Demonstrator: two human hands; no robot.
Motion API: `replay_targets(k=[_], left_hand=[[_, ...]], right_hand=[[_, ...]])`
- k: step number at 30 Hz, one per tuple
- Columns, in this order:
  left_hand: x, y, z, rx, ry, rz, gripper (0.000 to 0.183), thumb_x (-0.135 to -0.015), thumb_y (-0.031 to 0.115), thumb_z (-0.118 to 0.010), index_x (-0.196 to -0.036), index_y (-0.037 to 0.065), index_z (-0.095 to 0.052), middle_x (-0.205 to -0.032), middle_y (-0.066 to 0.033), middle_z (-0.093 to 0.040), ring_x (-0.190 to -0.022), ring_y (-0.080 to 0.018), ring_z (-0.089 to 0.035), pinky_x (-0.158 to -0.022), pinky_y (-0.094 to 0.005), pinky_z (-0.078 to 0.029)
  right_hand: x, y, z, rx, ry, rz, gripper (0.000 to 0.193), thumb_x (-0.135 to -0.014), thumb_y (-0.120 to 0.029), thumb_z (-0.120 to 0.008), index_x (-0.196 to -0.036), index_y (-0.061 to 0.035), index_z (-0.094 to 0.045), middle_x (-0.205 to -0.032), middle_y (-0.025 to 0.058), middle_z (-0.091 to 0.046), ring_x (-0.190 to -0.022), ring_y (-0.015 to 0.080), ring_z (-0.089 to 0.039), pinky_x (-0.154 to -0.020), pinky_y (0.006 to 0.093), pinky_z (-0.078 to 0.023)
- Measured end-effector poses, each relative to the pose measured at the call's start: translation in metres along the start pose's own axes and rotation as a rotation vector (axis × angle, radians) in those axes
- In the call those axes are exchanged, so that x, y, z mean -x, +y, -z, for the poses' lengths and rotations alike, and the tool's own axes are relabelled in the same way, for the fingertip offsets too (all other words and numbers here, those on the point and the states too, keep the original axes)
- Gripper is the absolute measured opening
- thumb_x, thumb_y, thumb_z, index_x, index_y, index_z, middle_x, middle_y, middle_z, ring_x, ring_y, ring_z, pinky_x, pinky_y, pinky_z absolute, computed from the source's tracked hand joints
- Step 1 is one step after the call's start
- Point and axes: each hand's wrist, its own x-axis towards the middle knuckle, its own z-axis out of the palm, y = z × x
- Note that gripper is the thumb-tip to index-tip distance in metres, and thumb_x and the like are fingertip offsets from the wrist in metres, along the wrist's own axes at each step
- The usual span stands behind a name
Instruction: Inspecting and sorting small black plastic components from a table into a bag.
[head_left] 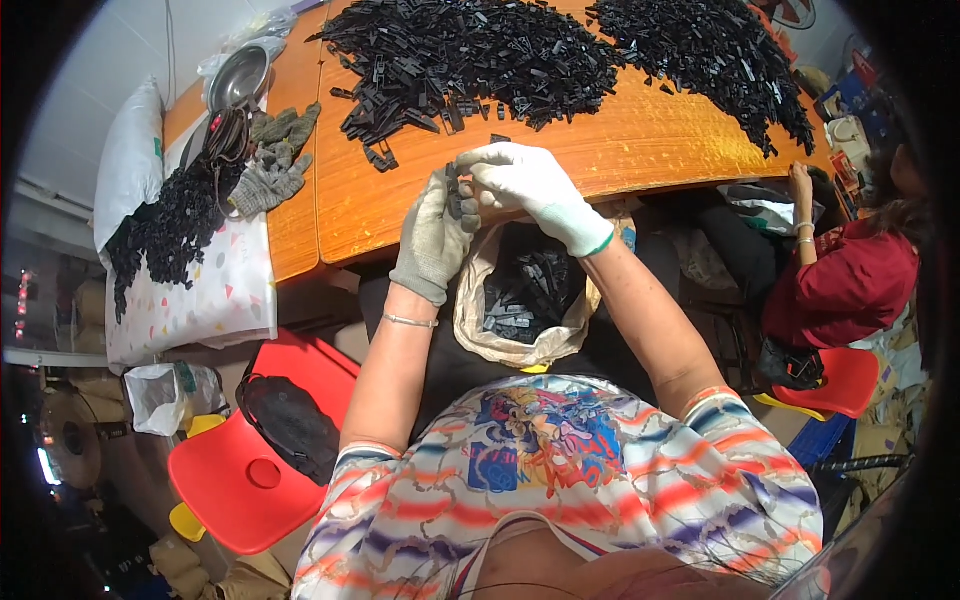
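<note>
My left hand (pixel 437 232), in a greyish work glove, is closed around a small black plastic part (pixel 454 190) that sticks up between thumb and fingers. My right hand (pixel 530 188), in a white glove with a green cuff edge, meets it from the right, its fingertips pinched at the same part. The part's exact shape is mostly covered by the fingers. Below both hands, a pale bag with rolled-down sides (pixel 470 335) sits in front of me, holding black plastic pieces (pixel 525 290). A large pile of similar black parts (pixel 470 65) lies on the table beyond.
The orange wooden table (pixel 370 215) bears a second black pile (pixel 715 65) at right. Grey gloves (pixel 272 180), a metal bowl (pixel 238 78) and more black pieces (pixel 175 225) lie at left. A red chair (pixel 235 480) stands lower left. A person in dark red (pixel 845 265) sits at right.
</note>
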Motion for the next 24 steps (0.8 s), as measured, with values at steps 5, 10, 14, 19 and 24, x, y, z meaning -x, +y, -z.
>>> replay_targets(k=[5, 10, 14, 19, 24], left_hand=[[0.004, 0.001, 0.002, -0.139, 0.077, -0.072, 0.024, -0.101, 0.024, -0.045, -0.117, 0.007, -0.053, -0.086, -0.0011, -0.058, -0.069, -0.0082, -0.053, -0.06, -0.0193, -0.044], [0.017, 0.003, -0.006, -0.214, 0.009, -0.071, 0.023, -0.1, 0.022, -0.046, -0.115, 0.006, -0.054, -0.084, -0.0008, -0.057, -0.069, -0.0073, -0.052, -0.061, -0.0182, -0.044], [0.022, 0.0, -0.008, -0.23, 0.075, -0.113, 0.024, -0.1, 0.023, -0.046, -0.114, 0.005, -0.055, -0.081, -0.0002, -0.056, -0.068, -0.0061, -0.05, -0.058, -0.0166, -0.041], [0.023, -0.002, -0.008, -0.268, 0.031, -0.135, 0.023, -0.1, 0.024, -0.046, -0.111, 0.005, -0.055, -0.078, 0.0004, -0.055, -0.065, -0.0047, -0.049, -0.055, -0.016, -0.04], [0.024, -0.003, -0.015, -0.316, 0.057, -0.15, 0.022, -0.1, 0.024, -0.046, -0.108, 0.005, -0.055, -0.076, 0.001, -0.055, -0.06, -0.0037, -0.047, -0.052, -0.0155, -0.038]], right_hand=[[0.006, -0.008, -0.008, 0.009, -0.007, -0.048, 0.026, -0.089, -0.014, -0.058, -0.108, 0.0026, -0.065, -0.084, 0.0022, -0.064, -0.078, 0.0063, -0.059, -0.069, 0.02, -0.047], [-0.005, 0.014, -0.007, 0.388, 0.163, 0.217, 0.025, -0.088, -0.014, -0.058, -0.108, 0.0001, -0.065, -0.088, 0.0034, -0.067, -0.079, 0.0076, -0.061, -0.07, 0.022, -0.049], [-0.005, 0.011, -0.018, 0.329, 0.241, 0.14, 0.024, -0.087, -0.014, -0.061, -0.106, -0.0002, -0.065, -0.092, 0.0051, -0.069, -0.079, 0.0078, -0.061, -0.07, 0.0227, -0.05], [0.0, 0.007, -0.028, 0.236, 0.269, 0.099, 0.022, -0.088, -0.013, -0.062, -0.105, 0.0003, -0.064, -0.091, 0.0052, -0.069, -0.076, 0.0067, -0.061, -0.065, 0.0212, -0.05], [0.001, 0.009, -0.03, 0.165, 0.284, 0.074, 0.022, -0.089, -0.011, -0.062, -0.107, 0.0014, -0.063, -0.091, 0.0062, -0.069, -0.071, 0.0059, -0.061, -0.061, 0.0202, -0.05]])
